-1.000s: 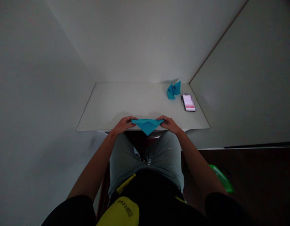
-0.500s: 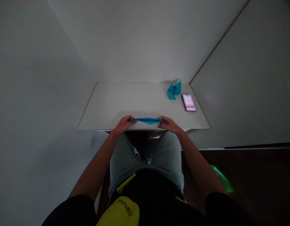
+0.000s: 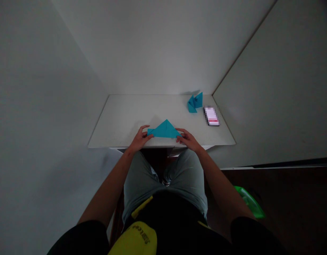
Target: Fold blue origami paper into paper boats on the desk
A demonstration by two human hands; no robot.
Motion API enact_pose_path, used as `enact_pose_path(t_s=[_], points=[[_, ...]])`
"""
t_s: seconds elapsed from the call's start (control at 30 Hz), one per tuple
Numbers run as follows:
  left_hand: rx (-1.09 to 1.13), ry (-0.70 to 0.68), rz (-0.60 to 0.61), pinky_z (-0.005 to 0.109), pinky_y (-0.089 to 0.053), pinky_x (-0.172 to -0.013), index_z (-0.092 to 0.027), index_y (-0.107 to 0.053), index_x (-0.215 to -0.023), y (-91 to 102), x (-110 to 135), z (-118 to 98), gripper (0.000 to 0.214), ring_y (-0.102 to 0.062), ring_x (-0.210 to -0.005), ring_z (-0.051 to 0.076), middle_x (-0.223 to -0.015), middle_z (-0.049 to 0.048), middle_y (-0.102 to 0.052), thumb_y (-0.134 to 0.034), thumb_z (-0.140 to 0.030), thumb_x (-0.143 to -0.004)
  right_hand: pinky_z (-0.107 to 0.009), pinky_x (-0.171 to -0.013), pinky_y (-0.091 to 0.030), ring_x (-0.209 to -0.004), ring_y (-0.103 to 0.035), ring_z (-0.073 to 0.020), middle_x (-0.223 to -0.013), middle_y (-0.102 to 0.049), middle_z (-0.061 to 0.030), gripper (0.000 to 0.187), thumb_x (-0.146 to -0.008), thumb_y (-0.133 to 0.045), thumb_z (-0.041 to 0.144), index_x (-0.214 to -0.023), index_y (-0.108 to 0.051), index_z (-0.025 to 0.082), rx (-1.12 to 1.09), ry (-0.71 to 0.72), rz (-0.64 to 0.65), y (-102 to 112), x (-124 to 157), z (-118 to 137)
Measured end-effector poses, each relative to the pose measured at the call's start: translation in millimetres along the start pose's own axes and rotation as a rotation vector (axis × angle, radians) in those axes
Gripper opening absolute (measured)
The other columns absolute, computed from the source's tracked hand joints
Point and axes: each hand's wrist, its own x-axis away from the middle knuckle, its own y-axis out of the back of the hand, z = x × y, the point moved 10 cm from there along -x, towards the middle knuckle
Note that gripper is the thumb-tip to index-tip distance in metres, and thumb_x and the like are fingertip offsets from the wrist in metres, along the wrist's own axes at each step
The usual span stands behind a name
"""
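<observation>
Between my hands, near the front edge of the white table, is a folded sheet of blue paper (image 3: 165,130). Its broad face shows as a triangle with the peak pointing away from me, and a small flap sticks out at its left end. My left hand (image 3: 141,138) pinches the left end, thumb on the near side and index finger raised. On the right corner, my right hand (image 3: 189,139) grips the paper between thumb and fingers. Some fingertips are hidden behind the paper.
At the back right of the white table (image 3: 120,109) stands a folded blue paper figure (image 3: 194,102). A phone (image 3: 212,116) with a blurred screen lies beside it. Walls close in the table behind and at both sides. A green object (image 3: 249,202) lies low on the right.
The blue paper was seen nearly edge-on as a thin strip; now it is tilted so its triangular face shows. Both hands still hold its ends, and my left index finger has lifted.
</observation>
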Motion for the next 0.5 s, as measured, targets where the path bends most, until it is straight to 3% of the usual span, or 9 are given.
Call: enact_pose_path(t_s=[0.17, 0.4, 0.5], points=[[-0.043, -0.019, 0.02, 0.026, -0.045, -0.07, -0.022, -0.053, -0.133, -0.6, 0.3, -1.0, 0.067, -0.068, -0.078, 0.016, -0.094, 0.0012, -0.078, -0.085, -0.055, -0.084, -0.032, -0.07, -0.057, -0.072, -0.067, -0.0172, -0.085, -0.077, -0.0013, 0.073, -0.096, -0.076, 0.052, -0.16, -0.054, 0.026, 0.007, 0.019, 0.033, 0.0, 3.5, 1.9], [-0.083, -0.051, 0.036, 0.027, -0.048, -0.072, -0.021, -0.057, -0.131, -1.4, -2.7, 0.5, 0.059, -0.068, -0.082, 0.016, -0.101, 0.0027, -0.077, -0.083, -0.053, -0.088, -0.034, -0.075, -0.06, -0.078, -0.07, -0.0182, -0.091, -0.08, -0.0035, 0.06, -0.097, -0.076, 0.051, -0.15, -0.065, 0.025, 0.015, 0.025, 0.08, -2.2, 3.8, -1.0], [-0.115, -0.089, -0.006, 0.027, -0.049, -0.071, -0.022, -0.061, -0.129, 3.0, -4.5, -1.2, 0.056, -0.065, -0.079, 0.015, -0.106, 0.0033, -0.075, -0.083, -0.052, -0.087, -0.036, -0.081, -0.062, -0.083, -0.073, -0.0193, -0.097, -0.083, -0.0054, 0.071, -0.097, -0.076, 0.051, -0.16, -0.057, 0.024, -0.012, 0.038, 0.094, -5.0, 2.2, -2.3]])
